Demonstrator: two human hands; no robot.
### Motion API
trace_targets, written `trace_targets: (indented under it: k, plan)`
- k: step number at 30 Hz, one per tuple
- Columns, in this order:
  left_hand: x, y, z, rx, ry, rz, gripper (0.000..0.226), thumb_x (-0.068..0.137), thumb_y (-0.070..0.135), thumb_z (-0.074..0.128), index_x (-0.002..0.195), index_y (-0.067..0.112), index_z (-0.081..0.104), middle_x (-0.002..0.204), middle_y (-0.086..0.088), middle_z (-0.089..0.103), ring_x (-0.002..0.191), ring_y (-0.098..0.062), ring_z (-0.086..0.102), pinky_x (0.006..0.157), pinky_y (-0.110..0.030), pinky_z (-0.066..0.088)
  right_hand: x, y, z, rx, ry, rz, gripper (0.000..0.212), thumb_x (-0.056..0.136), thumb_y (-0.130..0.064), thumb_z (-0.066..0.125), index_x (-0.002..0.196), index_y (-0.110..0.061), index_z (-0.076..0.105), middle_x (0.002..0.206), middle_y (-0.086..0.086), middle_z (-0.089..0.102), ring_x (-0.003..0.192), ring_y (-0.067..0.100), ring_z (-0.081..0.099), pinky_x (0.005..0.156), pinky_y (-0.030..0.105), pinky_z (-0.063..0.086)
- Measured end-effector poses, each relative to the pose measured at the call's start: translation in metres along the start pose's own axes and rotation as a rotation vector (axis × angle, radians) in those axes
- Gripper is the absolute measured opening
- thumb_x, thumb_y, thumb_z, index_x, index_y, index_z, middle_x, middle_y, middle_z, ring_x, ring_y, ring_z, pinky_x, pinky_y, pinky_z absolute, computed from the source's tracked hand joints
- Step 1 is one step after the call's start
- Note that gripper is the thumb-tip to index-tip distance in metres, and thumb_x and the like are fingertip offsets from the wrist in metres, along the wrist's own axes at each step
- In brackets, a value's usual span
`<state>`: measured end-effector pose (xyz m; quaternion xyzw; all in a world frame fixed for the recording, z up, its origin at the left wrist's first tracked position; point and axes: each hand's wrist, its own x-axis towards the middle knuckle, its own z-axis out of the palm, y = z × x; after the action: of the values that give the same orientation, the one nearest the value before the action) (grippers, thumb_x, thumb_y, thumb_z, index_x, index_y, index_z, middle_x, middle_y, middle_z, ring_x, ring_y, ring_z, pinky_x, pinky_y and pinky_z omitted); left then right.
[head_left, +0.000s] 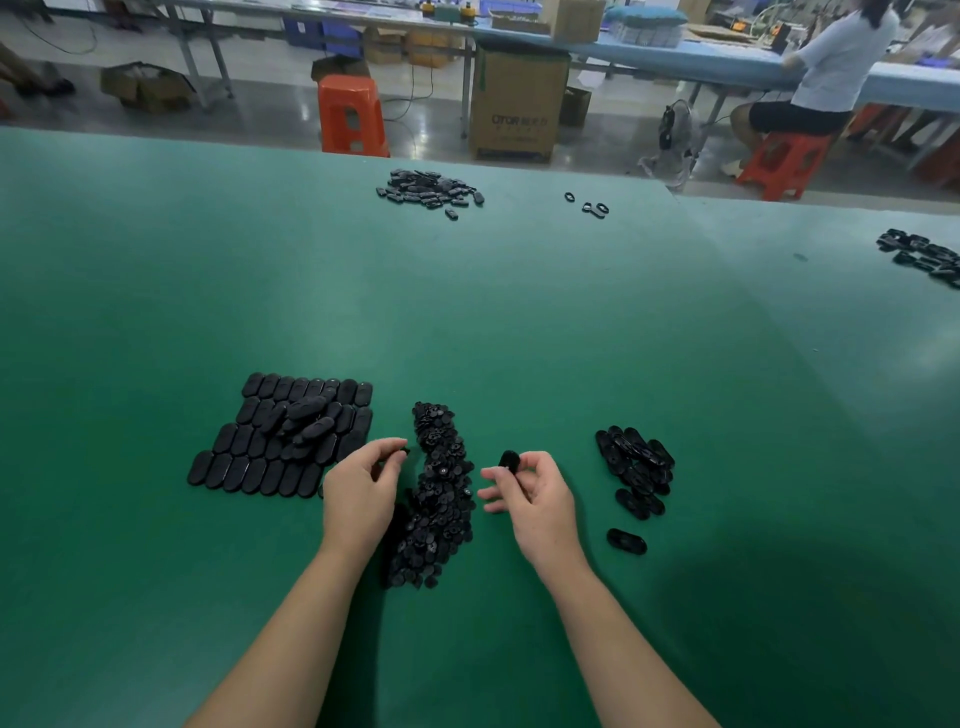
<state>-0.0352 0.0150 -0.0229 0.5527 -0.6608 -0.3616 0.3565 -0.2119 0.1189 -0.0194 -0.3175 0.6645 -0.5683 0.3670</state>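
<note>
Edge cuts the far-right pile (927, 258); bit (403, 453) pinched by left hand (358, 493) is indistinct.

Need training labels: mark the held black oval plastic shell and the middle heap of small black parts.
Black oval plastic shell (508, 460): head view, exposed top end.
Heap of small black parts (441, 499): head view, centre.

This was a factory assembly floor. A wide green-matted workbench (467, 312) carried sorted batches of one product: neat rows of black oval plastic shells (234, 467), a heap of small black plastic parts (441, 499), and more black piles (428, 188) farther off. Beyond it stood long blue-topped work tables (675, 57), orange plastic stools (353, 114), brown cardboard cartons (517, 104) and a seated worker (831, 67) at another bench.
</note>
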Motion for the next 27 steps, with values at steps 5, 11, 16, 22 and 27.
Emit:
trace_targets:
  k: [5,11,16,22,27]
  plan:
    - [0.001,0.000,0.001,-0.020,-0.015,-0.014,0.015,0.093,0.018,0.069,0.092,0.032,0.074,0.070,0.013,0.070,0.052,-0.007,0.055,0.048,-0.020,0.045,-0.003,-0.001,0.001,-0.055,-0.024,-0.058,0.004,0.101,-0.019,0.061,0.103,-0.022,0.062,0.094,-0.007,0.078,0.083,0.011,0.074,0.069,0.027,0.060]
    - [0.001,0.005,-0.003,-0.002,-0.046,-0.014,0.017,0.093,0.022,0.070,0.087,0.037,0.072,0.067,0.008,0.066,0.051,-0.007,0.050,0.050,-0.030,0.047,-0.003,0.000,-0.002,-0.126,0.042,-0.063,0.010,0.094,-0.023,0.071,0.086,-0.029,0.071,0.078,-0.003,0.070,0.069,0.006,0.060,0.062,0.025,0.052]
    - [-0.009,0.022,0.002,-0.054,-0.064,0.015,0.012,0.091,0.018,0.072,0.092,0.028,0.078,0.066,0.013,0.067,0.047,-0.003,0.047,0.047,-0.013,0.035,-0.004,-0.003,0.000,-0.014,0.017,-0.038,0.023,0.094,-0.010,0.070,0.109,-0.026,0.067,0.085,0.002,0.072,0.070,0.015,0.072,0.064,0.026,0.059]
    - [-0.031,0.060,0.030,-0.046,-0.155,0.058,0.018,0.086,0.018,0.074,0.080,0.034,0.071,0.073,0.027,0.069,0.072,0.008,0.064,0.065,-0.003,0.042,-0.004,-0.001,0.001,-0.015,0.024,-0.070,0.014,0.100,-0.006,0.061,0.101,-0.020,0.064,0.086,0.000,0.078,0.082,0.015,0.076,0.066,0.029,0.061]
    - [-0.032,0.068,0.039,0.069,-0.201,0.035,0.015,0.088,0.018,0.071,0.079,0.031,0.070,0.074,0.016,0.069,0.073,0.004,0.063,0.063,-0.005,0.042,-0.004,0.001,-0.001,-0.086,0.006,-0.077,0.014,0.101,-0.008,0.057,0.104,-0.021,0.062,0.090,-0.003,0.078,0.083,0.012,0.075,0.076,0.041,0.063]
